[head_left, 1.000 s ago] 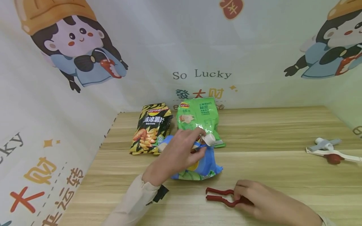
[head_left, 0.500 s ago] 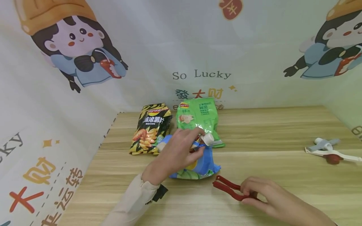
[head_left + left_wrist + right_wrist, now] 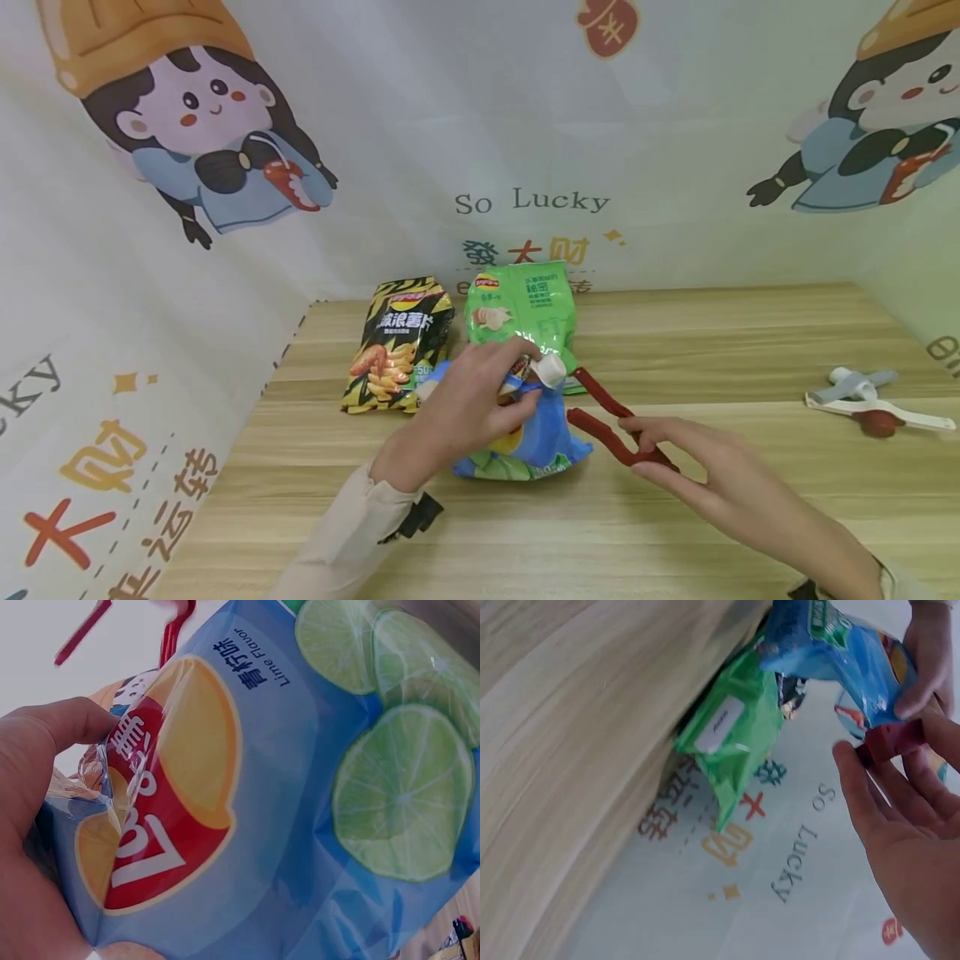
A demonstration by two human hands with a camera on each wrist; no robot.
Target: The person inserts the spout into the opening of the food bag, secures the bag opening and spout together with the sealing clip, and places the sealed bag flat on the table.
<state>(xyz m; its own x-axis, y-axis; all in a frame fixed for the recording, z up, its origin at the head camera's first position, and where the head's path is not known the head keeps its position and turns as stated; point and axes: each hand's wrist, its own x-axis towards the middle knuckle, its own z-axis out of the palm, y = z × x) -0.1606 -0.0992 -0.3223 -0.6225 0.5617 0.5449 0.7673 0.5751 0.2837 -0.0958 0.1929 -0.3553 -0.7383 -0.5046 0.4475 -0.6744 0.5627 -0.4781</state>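
Note:
My left hand (image 3: 463, 408) grips the gathered top of a blue lime-flavor chip bag (image 3: 546, 429). A small white cylindrical piece (image 3: 551, 370) shows at its fingertips. In the left wrist view the thumb lies along the creased upper part of the chip bag (image 3: 277, 795). From the right, my right hand (image 3: 720, 475) pinches a red bag clip (image 3: 604, 433) at its joined end, between thumb and fingers. The clip's two arms spread apart and point at the bag's top right side. In the right wrist view the fingers hide much of the red clip (image 3: 892, 741).
Behind stand a black-and-yellow chip bag (image 3: 401, 342) and a green chip bag (image 3: 521, 308), partly covered by the blue one. On the table's right lie a grey clip with a white cap (image 3: 855, 385) and a white clip (image 3: 922, 418) with a dark red cap. A printed cloth (image 3: 675, 167) hangs behind.
The right hand has lifted the red clip up and forward to the blue bag's right side, and the clip's arms have spread wider. The left hand has kept its grip almost in place.

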